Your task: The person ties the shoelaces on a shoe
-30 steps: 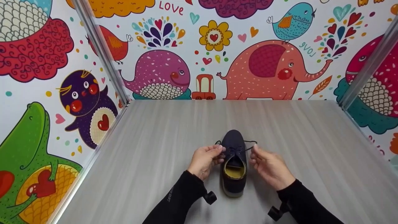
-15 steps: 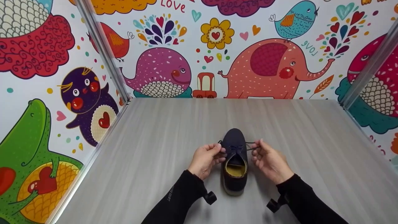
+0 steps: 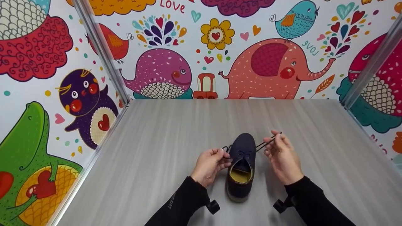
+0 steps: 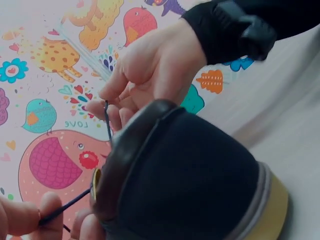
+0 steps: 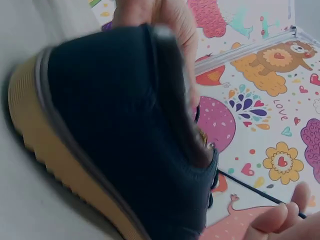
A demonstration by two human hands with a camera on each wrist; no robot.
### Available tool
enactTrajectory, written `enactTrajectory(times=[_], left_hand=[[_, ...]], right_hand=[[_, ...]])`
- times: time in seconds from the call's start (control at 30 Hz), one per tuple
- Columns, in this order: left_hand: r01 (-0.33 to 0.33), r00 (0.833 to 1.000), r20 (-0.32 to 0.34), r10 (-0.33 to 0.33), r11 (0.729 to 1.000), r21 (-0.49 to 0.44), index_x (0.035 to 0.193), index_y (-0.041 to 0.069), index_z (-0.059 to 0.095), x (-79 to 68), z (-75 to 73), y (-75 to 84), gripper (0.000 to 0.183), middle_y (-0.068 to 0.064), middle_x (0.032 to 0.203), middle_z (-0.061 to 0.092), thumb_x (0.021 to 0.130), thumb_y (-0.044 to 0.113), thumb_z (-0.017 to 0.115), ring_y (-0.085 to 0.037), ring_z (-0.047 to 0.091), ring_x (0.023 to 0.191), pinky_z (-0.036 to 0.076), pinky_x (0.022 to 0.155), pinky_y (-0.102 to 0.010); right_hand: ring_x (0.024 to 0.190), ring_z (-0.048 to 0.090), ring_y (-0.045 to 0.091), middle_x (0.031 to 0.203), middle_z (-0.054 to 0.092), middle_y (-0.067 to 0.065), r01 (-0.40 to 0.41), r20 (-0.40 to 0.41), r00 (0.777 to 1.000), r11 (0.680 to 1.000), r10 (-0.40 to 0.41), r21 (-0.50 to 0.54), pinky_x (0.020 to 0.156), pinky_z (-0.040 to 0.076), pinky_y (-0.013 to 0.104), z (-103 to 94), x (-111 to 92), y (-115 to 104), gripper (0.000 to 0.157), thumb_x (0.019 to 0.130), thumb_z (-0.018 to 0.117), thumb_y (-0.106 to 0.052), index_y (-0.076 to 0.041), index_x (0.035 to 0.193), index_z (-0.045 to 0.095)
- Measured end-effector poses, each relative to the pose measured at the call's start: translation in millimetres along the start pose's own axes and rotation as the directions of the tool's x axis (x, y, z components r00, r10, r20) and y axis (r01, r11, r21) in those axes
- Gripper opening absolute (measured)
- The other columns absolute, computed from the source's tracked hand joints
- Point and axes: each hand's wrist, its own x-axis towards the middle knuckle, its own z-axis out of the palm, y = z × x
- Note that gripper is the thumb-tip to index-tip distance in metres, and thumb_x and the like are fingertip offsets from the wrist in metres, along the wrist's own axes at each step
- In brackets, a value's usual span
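A dark navy shoe with a yellow insole stands on the floor board, toe pointing away from me. Its tan sole shows in the right wrist view. On the shoe's left side my left hand pinches a dark shoelace between thumb and forefinger, close to the eyelets. My right hand is off to the right of the shoe and pinches the other end of the lace, drawn taut from the eyelets. The tip of that lace sticks out past the fingertips.
The grey wood-grain surface lies under the shoe. Printed panels with cartoon animals stand at the back and both sides, joined by metal corner strips. A small black camera mount sits on the left wrist.
My right hand has moved right and away from me, drawing its lace out longer. The shoe has shifted slightly right and tilted its toe that way. My left hand keeps its lace.
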Motion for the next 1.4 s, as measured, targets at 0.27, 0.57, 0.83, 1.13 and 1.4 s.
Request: enactTrajectory(times=[0.27,0.57,0.83,1.13,1.4], left_hand=[[-0.063,0.997,-0.036,0.061,0.996,-0.059,0.111,-0.001,0.057,-14.6,4.4,-2.0,0.014,-0.012,0.107,0.071,0.114,0.01,0.05,-0.021,0.073,0.095,0.063,0.089,-0.033],[-0.082,0.996,-0.054,0.072,0.975,-0.208,0.12,-0.003,0.055,-5.6,4.5,-4.0,0.014,-0.006,0.101,0.071,0.109,0.006,0.058,-0.017,0.073,0.098,0.061,0.092,-0.03],[-0.143,0.988,-0.073,0.138,0.987,-0.076,0.128,-0.008,0.068,10.6,6.9,0.0,0.028,0.0,0.089,0.073,0.108,0.011,0.063,-0.012,0.073,0.084,0.061,0.082,-0.027],[-0.171,0.984,-0.029,0.176,0.978,0.115,0.123,-0.006,0.074,20.0,13.3,10.3,0.026,-0.002,0.087,0.072,0.105,0.013,0.069,-0.011,0.07,0.079,0.061,0.08,-0.027],[-0.222,0.975,0.061,0.214,0.949,0.224,0.124,-0.005,0.074,24.5,22.6,15.3,0.027,-0.004,0.092,0.072,0.106,0.013,0.067,-0.01,0.069,0.078,0.06,0.08,-0.025]], right_hand=[[0.091,0.055,0.009,0.106,0.071,-0.007,0.13,-0.1,0.986,0.99,-0.134,-0.046,0.078,0.05,0.023,-7.2,1.9,-13.0,0.025,0.109,0.055,-0.035,-0.018,0.127,0.058],[0.091,0.053,0.005,0.106,0.068,-0.009,-0.069,-0.154,0.986,0.997,0.062,-0.042,0.08,0.047,0.021,-25.0,7.1,-13.3,0.028,0.11,0.047,-0.038,-0.023,0.126,0.063],[0.088,0.059,0.004,0.102,0.071,-0.008,-0.056,-0.114,0.992,0.998,0.052,-0.034,0.079,0.052,0.02,-31.5,11.8,-18.8,0.024,0.108,0.054,-0.038,-0.026,0.117,0.073],[0.089,0.062,0.005,0.103,0.072,-0.007,0.042,-0.089,0.995,0.994,-0.051,-0.105,0.079,0.055,0.019,-19.9,11.9,-27.4,0.024,0.105,0.061,-0.037,-0.024,0.118,0.076],[0.092,0.064,0.005,0.104,0.072,-0.006,0.046,-0.055,0.997,0.988,-0.054,-0.15,0.082,0.057,0.019,-14.2,13.8,-31.3,0.024,0.106,0.06,-0.037,-0.024,0.119,0.075]])
